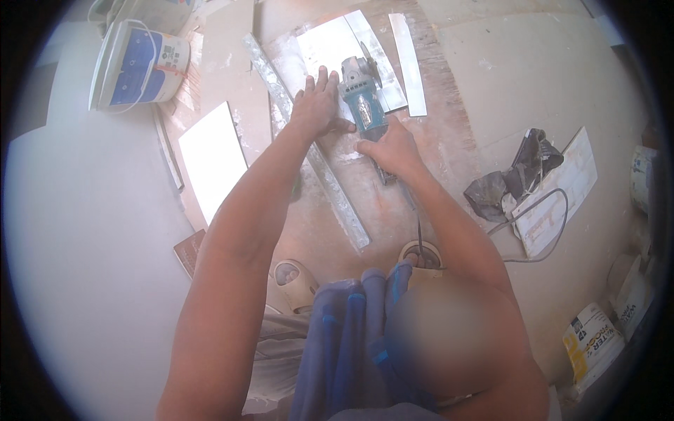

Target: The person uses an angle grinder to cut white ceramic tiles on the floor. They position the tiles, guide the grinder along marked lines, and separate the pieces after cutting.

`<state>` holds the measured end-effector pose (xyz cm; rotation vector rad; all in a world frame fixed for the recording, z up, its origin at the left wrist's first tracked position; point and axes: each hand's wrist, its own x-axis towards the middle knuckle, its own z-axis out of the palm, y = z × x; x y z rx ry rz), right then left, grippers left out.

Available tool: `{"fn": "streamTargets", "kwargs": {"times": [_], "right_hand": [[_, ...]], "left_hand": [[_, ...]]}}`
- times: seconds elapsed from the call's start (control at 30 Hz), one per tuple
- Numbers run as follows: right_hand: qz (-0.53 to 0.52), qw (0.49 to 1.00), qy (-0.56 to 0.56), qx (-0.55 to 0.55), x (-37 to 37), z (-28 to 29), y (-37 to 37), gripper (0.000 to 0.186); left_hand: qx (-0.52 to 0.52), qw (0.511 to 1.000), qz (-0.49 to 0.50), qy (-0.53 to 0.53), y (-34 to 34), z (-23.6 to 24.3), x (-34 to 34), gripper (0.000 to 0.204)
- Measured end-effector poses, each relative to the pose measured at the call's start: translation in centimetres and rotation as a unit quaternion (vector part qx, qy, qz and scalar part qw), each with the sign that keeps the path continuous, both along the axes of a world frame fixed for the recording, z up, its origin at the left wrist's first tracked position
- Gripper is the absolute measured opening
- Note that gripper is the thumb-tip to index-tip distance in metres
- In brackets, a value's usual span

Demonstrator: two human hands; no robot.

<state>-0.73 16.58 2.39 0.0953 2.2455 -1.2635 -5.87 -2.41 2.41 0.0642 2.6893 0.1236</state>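
With fingers of the left hand (317, 109) spread by the white panel (323, 45) and of the right hand (394, 149) wrapped round the grinder (364, 105) over it, guide the disc (371, 64) straight, clear of skin

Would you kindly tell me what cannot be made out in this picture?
All in the head view:
- Right hand: most fingertips hidden behind the teal, grey-headed angle grinder.
- Thin dark disc: edge-on, contact with the smooth white panel too small to tell.
- Rear pale plastic container: cut off by the top edge.
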Motion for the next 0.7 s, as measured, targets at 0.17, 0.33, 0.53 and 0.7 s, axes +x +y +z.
{"fn": "streamTargets", "kwargs": {"times": [0.17, 0.33, 0.53, 0.7], "right_hand": [[0.0, 1.0, 0.008, -0.002, 0.4, -0.1, 0.2, 0.081], [-0.007, 0.999, 0.042, 0.006, 1.1, -1.3, 0.2, 0.082], [0.012, 1.0, -0.009, -0.006, 1.0, 0.1, 0.5, 0.086], [-0.001, 1.0, 0.029, -0.002, 1.8, -0.9, 0.7, 0.092]], "left_hand": [[0.003, 1.0, -0.004, 0.008, -0.2, -0.2, 0.1, 0.128], [0.001, 1.0, -0.009, 0.006, -0.1, -0.1, 0.0, 0.128], [-0.001, 1.0, -0.007, 0.006, -0.2, -0.1, 0.1, 0.128], [0.013, 1.0, -0.004, 0.008, 0.1, 0.2, 0.1, 0.123]]}}
